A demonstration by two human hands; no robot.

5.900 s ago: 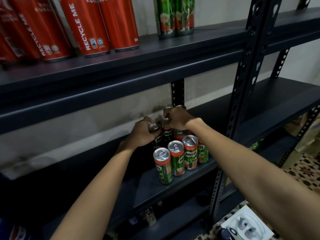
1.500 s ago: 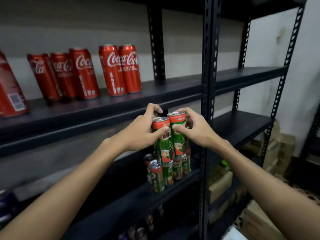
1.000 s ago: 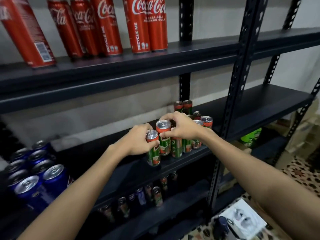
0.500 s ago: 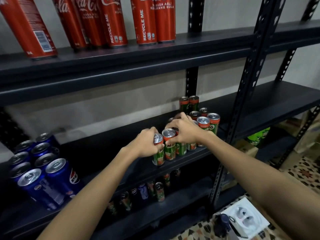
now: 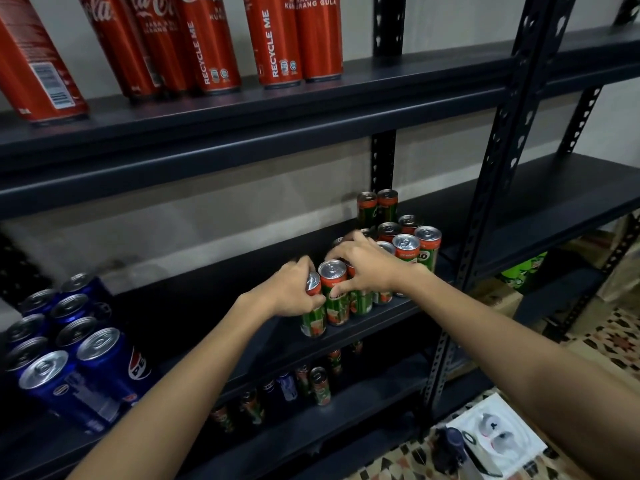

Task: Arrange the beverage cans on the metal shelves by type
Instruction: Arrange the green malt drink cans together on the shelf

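On the middle shelf [image 5: 388,318] stands a cluster of green Milo cans [image 5: 408,252]. My left hand [image 5: 289,291] grips the leftmost Milo can [image 5: 313,320], which stands at the shelf's front edge. My right hand [image 5: 367,268] grips the Milo can next to it [image 5: 334,303], thumb on its front and fingers over its far side. Red Coca-Cola cans [image 5: 277,39] line the top shelf. Blue Pepsi cans [image 5: 86,355] crowd the middle shelf's left end.
Mixed small cans [image 5: 311,382] stand on the lower shelf. A black perforated upright [image 5: 485,188] rises right of the Milo cluster. The shelf bay to the right [image 5: 554,188] is bare. On the patterned floor lies a white package [image 5: 498,438] beside a dark bottle [image 5: 450,445].
Both hands brought two Milo cans down from chest height to the middle shelf's front edge. Over the last half second they barely moved.
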